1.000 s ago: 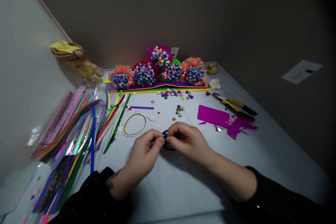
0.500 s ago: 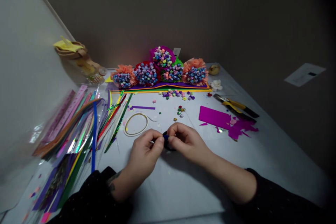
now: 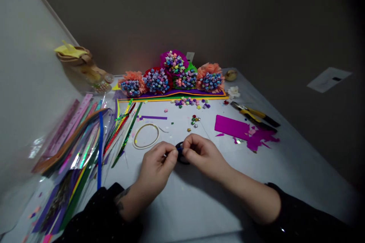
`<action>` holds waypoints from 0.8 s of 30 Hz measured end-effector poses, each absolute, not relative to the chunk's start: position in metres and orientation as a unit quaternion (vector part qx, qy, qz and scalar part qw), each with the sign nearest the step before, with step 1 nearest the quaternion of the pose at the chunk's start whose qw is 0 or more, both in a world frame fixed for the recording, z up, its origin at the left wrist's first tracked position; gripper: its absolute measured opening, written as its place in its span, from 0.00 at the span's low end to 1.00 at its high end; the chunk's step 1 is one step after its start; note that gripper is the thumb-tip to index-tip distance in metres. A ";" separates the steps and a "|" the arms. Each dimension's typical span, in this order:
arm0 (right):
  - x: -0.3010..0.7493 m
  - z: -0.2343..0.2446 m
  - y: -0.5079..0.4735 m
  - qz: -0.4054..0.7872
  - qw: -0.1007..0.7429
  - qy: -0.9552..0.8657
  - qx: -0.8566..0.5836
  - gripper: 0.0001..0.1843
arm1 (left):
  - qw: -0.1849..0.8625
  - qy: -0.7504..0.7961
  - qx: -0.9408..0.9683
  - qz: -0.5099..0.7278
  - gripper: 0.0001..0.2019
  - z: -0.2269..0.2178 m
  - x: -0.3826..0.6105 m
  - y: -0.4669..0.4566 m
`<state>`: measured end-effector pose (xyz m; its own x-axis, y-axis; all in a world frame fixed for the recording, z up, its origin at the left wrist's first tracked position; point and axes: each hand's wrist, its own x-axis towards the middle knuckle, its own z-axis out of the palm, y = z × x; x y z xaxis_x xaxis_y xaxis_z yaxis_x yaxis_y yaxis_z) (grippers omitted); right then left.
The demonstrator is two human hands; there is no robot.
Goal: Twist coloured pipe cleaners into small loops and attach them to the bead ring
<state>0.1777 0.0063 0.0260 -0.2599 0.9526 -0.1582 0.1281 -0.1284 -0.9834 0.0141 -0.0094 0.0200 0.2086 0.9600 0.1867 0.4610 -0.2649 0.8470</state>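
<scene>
My left hand [image 3: 159, 163] and my right hand [image 3: 205, 155] meet over the middle of the table, thumbs and forefingers pinched. Between their fingertips is a small dark blue strip [image 3: 179, 149], mostly covered by the fingers. Under them on the table lies a black looped object [image 3: 182, 158], partly hidden by my right hand. Left of the hands is a coil of thin pale strip [image 3: 146, 146]. Just beyond the fingers sit several tiny shiny folded stars [image 3: 195, 120], with more pastel stars [image 3: 186, 102] farther back.
Bundles of colored strips [image 3: 85, 140] fill the left side. Star-filled paper bouquets [image 3: 156, 80] stand at the back on stacked colored sheets [image 3: 171, 97]. To the right are magenta paper [image 3: 231, 126] with torn scraps and yellow-black pliers [image 3: 253, 115]. A white flower [image 3: 234, 92] lies behind.
The view has shifted slightly. Less of the blue strip shows between my fingertips, and more of the black looped object beneath is visible. Both hands stay pinched in nearly the same place.
</scene>
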 end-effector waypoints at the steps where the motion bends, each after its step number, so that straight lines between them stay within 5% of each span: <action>1: 0.178 0.026 0.006 0.566 0.361 -0.556 -0.490 0.02 | 0.333 0.504 0.704 0.374 0.08 0.020 0.014 -0.009; 10: 0.179 0.023 0.002 0.547 0.368 -0.574 -0.486 0.03 | 0.318 0.496 0.718 0.371 0.08 0.022 0.015 -0.008; 16: 0.181 0.026 0.007 0.637 0.413 -0.497 -0.420 0.09 | 0.409 0.533 0.641 0.370 0.09 0.019 0.015 -0.009; 24: 0.180 0.025 0.009 0.664 0.354 -0.505 -0.423 0.09 | 0.432 0.529 0.630 0.371 0.09 0.020 0.016 -0.008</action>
<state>0.1804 0.0087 0.0251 -0.3920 0.8968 -0.2049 -0.0433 -0.2405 -0.9697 0.0157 -0.0084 0.0196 0.1657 0.9861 0.0106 0.3461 -0.0683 0.9357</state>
